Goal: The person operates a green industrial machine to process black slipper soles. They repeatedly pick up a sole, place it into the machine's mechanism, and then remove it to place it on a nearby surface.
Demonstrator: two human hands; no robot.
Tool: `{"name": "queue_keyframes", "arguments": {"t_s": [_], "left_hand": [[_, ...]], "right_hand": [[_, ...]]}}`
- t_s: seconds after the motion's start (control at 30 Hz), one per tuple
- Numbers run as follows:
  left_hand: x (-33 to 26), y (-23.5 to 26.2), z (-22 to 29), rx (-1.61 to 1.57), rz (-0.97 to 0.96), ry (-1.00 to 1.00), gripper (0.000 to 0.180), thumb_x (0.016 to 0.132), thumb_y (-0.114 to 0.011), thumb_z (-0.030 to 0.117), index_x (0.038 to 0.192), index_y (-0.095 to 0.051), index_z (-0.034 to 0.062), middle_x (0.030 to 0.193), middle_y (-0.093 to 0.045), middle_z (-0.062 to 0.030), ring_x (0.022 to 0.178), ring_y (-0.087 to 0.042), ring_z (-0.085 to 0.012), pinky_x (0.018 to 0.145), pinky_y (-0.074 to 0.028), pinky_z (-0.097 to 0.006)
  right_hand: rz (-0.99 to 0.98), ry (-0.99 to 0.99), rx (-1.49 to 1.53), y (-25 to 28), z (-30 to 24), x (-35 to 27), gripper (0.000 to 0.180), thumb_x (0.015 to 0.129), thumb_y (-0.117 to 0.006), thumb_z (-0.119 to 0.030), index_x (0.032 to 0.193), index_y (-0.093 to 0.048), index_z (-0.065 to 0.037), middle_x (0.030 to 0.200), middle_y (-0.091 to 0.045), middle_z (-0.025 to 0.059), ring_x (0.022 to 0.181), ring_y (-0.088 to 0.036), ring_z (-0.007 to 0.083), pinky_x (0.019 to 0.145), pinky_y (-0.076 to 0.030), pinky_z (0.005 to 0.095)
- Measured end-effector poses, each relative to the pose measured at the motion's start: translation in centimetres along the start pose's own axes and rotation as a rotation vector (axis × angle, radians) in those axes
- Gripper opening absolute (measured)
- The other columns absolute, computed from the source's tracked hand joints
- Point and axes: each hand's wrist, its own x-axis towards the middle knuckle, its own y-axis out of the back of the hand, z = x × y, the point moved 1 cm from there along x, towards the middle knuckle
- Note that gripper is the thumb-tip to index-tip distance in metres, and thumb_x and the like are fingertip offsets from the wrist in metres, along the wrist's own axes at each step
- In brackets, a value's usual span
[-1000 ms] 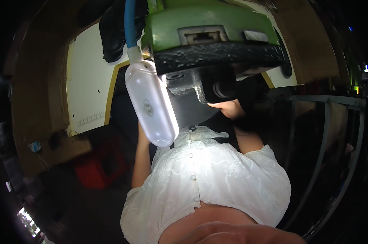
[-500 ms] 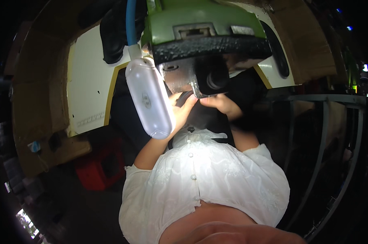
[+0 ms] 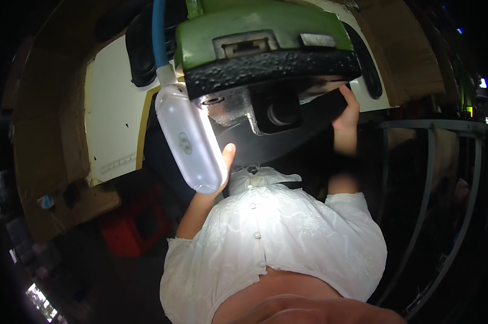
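Note:
A dark, smooth, sheet-like piece stretches between my two hands, below the head of a green-and-black machine; its exact kind is too dark to make out. My left hand grips the piece's left side, thumb on top, mostly hidden behind a lit white lamp. At the right end, my right hand is closed on the piece's edge, with its fingertips beside the machine head. A black, round-ended machine part sticks down over the middle of the piece.
Black elongated pieces lie on the white tabletop around the machine. Cardboard walls the table's sides. A blue hose runs up from the lamp. A red stool stands lower left, a grey metal frame at right.
My hands were close together under the machine head and are now apart. The right hand moved right and away from me; the dark piece now shows spread between them. The view shifted slightly.

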Motion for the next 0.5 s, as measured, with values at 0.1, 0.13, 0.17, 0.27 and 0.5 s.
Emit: {"name": "queue_keyframes", "arguments": {"t_s": [0.1, 0.13, 0.17, 0.27, 0.5], "left_hand": [[-1.2, 1.7, 1.0, -0.371, 0.046, 0.086, 0.025, 0.088, -0.048, 0.01, 0.111, -0.051, -0.0021, 0.099, -0.059, -0.0058, 0.086, -0.054, -0.0103, 0.078, -0.042, -0.024], [-1.5, 1.9, 1.5, -0.424, 0.047, 0.049, 0.027, 0.088, -0.048, 0.01, 0.112, -0.05, -0.002, 0.1, -0.059, -0.006, 0.085, -0.054, -0.0109, 0.077, -0.043, -0.024], [-1.6, 2.8, 1.9, -0.3, 0.041, 0.041, 0.028, 0.088, -0.049, 0.011, 0.113, -0.049, -0.0015, 0.098, -0.059, -0.005, 0.081, -0.053, -0.0096, 0.072, -0.042, -0.022], [-2.0, 4.5, 3.6, -0.115, 0.208, 0.137, 0.027, 0.087, -0.051, 0.011, 0.112, -0.05, -0.0002, 0.094, -0.058, -0.0032, 0.073, -0.052, -0.0069, 0.065, -0.042, -0.02], [-1.1, 8.5, 1.9, -0.26, 0.297, 0.028, 0.024, 0.088, -0.048, 0.011, 0.109, -0.053, -0.0008, 0.098, -0.059, -0.0045, 0.085, -0.055, -0.0098, 0.076, -0.044, -0.023]], "right_hand": [[-0.05, -0.051, 0.159, -3.8, 2.9, -1.0, 0.029, 0.083, -0.042, -0.022, 0.097, -0.057, -0.001, 0.093, -0.06, 0.0132, 0.088, -0.057, 0.0265, 0.082, -0.045, 0.0371], [-0.122, -0.061, 0.289, -4.0, 3.8, -1.6, 0.031, 0.083, -0.04, -0.024, 0.098, -0.057, -0.001, 0.094, -0.06, 0.0137, 0.089, -0.057, 0.0272, 0.084, -0.044, 0.0372], [-0.366, 0.005, 0.248, -4.5, 5.0, -1.8, 0.035, 0.085, -0.038, -0.026, 0.102, -0.055, 0.0, 0.101, -0.059, 0.0138, 0.092, -0.056, 0.027, 0.086, -0.043, 0.0363], [-0.215, -0.035, 0.329, -7.0, 7.3, -4.9, 0.032, 0.081, -0.047, -0.026, 0.096, -0.059, 0.0, 0.094, -0.062, 0.0111, 0.087, -0.059, 0.0227, 0.081, -0.045, 0.0328], [-0.163, -0.192, 0.185, -8.5, 10.9, -10.0, 0.035, 0.085, -0.044, -0.03, 0.106, -0.05, -0.002, 0.099, -0.056, 0.009, 0.092, -0.053, 0.0171, 0.083, -0.041, 0.0301]]}}
